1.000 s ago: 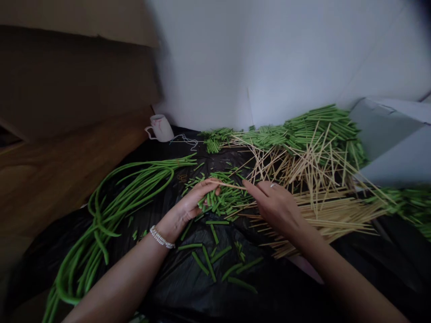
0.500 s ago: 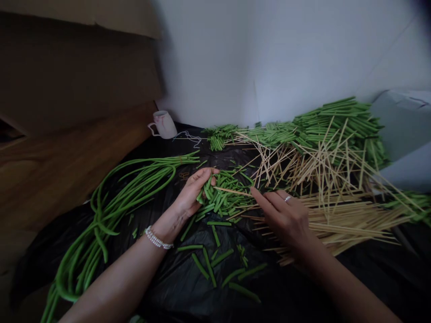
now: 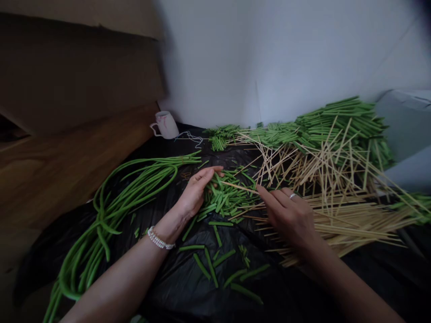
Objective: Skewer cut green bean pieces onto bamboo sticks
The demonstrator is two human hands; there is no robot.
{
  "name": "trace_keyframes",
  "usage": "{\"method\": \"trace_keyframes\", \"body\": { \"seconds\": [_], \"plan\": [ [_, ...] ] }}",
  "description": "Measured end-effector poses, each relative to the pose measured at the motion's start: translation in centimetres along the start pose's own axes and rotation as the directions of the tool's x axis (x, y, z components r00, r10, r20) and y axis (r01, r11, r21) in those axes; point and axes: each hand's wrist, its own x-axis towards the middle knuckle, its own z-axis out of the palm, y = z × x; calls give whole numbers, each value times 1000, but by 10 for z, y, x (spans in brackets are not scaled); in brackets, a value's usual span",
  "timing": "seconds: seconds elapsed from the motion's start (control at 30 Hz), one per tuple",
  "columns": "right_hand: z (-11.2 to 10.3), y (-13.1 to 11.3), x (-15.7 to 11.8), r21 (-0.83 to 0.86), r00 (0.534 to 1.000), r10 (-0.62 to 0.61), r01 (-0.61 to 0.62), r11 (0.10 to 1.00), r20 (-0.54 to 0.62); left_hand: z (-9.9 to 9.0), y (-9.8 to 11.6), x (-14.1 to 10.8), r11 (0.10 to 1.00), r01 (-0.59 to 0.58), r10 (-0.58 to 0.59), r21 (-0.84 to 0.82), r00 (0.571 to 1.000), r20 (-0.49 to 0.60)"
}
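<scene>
My left hand (image 3: 196,190) is closed, thumb and fingers pinched around a short cut piece of long bean (image 3: 217,179) above a loose pile of cut long beans (image 3: 225,197). The palm side is hidden, so I cannot tell how many pieces it holds. My right hand (image 3: 289,217), with a ring on it, grips a thin bamboo skewer (image 3: 239,186). That skewer points left, its tip close to the bean piece at my left fingertips; whether it touches is unclear. Under my right hand lie many bare bamboo skewers (image 3: 357,224).
Whole long beans (image 3: 111,211) lie in a looped bundle on the left. Skewered rows of cut beans (image 3: 346,121) are stacked at the back right, with crossed skewers (image 3: 323,166) before them. A mug (image 3: 165,125) stands at the back. Black plastic sheeting (image 3: 188,296) covers the surface.
The bean pieces bunched at my left fingers before are less visible, and the hand has turned slightly. The skewer tip has risen a little, and both hands sit slightly further right.
</scene>
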Motion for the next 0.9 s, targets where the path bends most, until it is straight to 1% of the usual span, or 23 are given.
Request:
{"method": "trace_keyframes", "body": {
  "seconds": [0.1, 0.2, 0.27, 0.33, 0.4, 0.43, 0.47, 0.53, 0.6, 0.67, 0.77, 0.83, 0.9],
  "plan": [
    [0, 1, 0, 2, 1000, 5, -5, 1000, -4, -1, 2, 0, 985, -110, 107, 130, 994, 32],
    [1, 3, 0, -14, 1000, 16, -16, 1000, -4, -4, 7, 0, 910, -232, 218, 342, 973, 81],
    [1, 4, 0, -29, 1000, 24, -24, 999, -2, -6, 8, 1, 823, -307, 286, 478, 951, 117],
    [1, 5, 0, -44, 999, 36, -36, 998, -2, -10, 8, 3, 707, -352, 351, 613, 928, 128],
    [1, 6, -1, -59, 999, 52, -53, 997, -10, -14, 5, 6, 592, -337, 401, 732, 911, 95],
    [0, 7, -1, -67, 998, 61, -62, 996, -15, -17, 4, 8, 556, -307, 409, 772, 910, 68],
    [0, 7, -1, -76, 997, 69, -70, 995, -17, -19, 3, 10, 543, -269, 397, 796, 917, 39],
    [0, 7, -1, -88, 997, 79, -79, 993, -12, -24, 1, 12, 562, -197, 327, 803, 945, 3],
    [1, 7, -1, -91, 997, 82, -81, 993, 0, -27, 0, 14, 585, -151, 249, 797, 969, 1],
    [1, 7, -2, -84, 997, 82, -81, 993, 11, -29, 0, 15, 576, -128, 214, 808, 977, 2],
    [2, 7, -2, -78, 996, 85, -84, 993, 16, -31, 1, 14, 529, -108, 193, 842, 981, 4],
    [3, 7, -2, -75, 996, 85, -83, 994, 16, -32, 2, 13, 512, -93, 146, 854, 989, 20],
    [3, 6, -3, -75, 996, 84, -83, 994, 23, -32, 4, 13, 525, -80, 81, 847, 996, 43]
  ]
}}
